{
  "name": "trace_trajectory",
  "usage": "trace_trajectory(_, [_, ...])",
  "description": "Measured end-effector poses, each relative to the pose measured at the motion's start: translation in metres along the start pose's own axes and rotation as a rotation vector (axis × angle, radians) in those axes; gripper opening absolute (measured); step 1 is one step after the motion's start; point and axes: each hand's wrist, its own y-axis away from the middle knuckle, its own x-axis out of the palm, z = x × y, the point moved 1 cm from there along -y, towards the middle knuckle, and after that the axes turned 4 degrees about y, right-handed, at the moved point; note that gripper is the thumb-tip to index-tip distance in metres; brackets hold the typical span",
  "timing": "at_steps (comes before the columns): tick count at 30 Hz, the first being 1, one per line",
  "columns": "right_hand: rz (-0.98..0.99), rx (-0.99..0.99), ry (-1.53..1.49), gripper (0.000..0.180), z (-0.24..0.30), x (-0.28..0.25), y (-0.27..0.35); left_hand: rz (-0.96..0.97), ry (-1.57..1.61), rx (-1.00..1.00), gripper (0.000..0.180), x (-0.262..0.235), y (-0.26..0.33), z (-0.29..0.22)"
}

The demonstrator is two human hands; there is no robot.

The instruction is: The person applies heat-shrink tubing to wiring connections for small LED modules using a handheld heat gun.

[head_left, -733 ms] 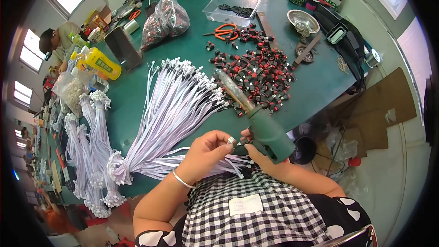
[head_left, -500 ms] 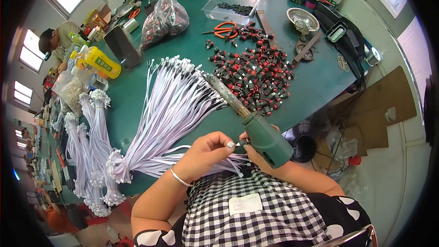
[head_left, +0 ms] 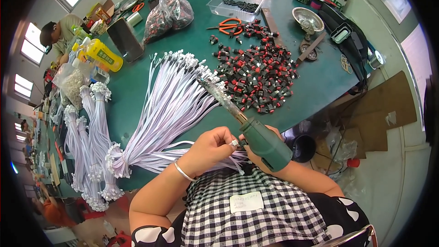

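A bright workroom with windows along its left side surrounds a long dark-green counter (head_left: 315, 96), and at the upper left a person in a dark cap (head_left: 68, 29) bends over the work there. On the near part of the counter lies a fan of flat white-and-lilac ribbon cables (head_left: 171, 105), gathered at its lower left end and spread toward the far side, with small white plugs on the spread tips. Left of it lie tied bundles of similar cables (head_left: 98, 132). To the right of the fan is a loose heap of small black-and-red components (head_left: 260, 73); beyond the heap are orange-handled cutters (head_left: 230, 26) and a clear plastic tray (head_left: 242, 16) holding black pieces.

The hands are close together in front of a black-and-white checked apron (head_left: 283, 215). The left hand (head_left: 212, 148), a silver bangle (head_left: 184, 172) on its wrist, pinches a small white plug (head_left: 235, 143) between thumb and forefinger. Just beside the plug, a small dark piece (head_left: 243, 142) sits at the right hand's fingertips; whether the two touch cannot be told. The right hand (head_left: 254, 156) is curled round a green-handled soldering iron (head_left: 267, 144), which hides much of it, the stained metal barrel pointing up and left over the cables.
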Motion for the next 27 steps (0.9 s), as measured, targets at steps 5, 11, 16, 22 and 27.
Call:
trace_trajectory(5, [-0.056,-0.024,0.19,0.026,-0.008,0.001,0.011,-0.019,0.064,0.057,0.009,0.006,-0.002,-0.003])
trace_trajectory(11, [-0.091,0.178,-0.096,0.03,0.003,-0.039,0.022,-0.135,0.142,0.139,0.01,-0.004,-0.006,0.005])
trace_trajectory(16, [-0.005,-0.072,-0.33,0.036,-0.045,-0.049,0.097,-0.184,0.16,0.224,0.009,-0.006,-0.013,0.006])
trace_trajectory(22, [0.174,0.058,-0.254,0.049,-0.099,-0.042,0.159,-0.224,0.17,0.191,0.009,-0.006,-0.018,0.009])
trace_trajectory(27, [0.123,-0.036,0.007,0.048,-0.099,-0.037,0.159,-0.217,0.164,0.172,0.009,-0.007,-0.017,0.009])
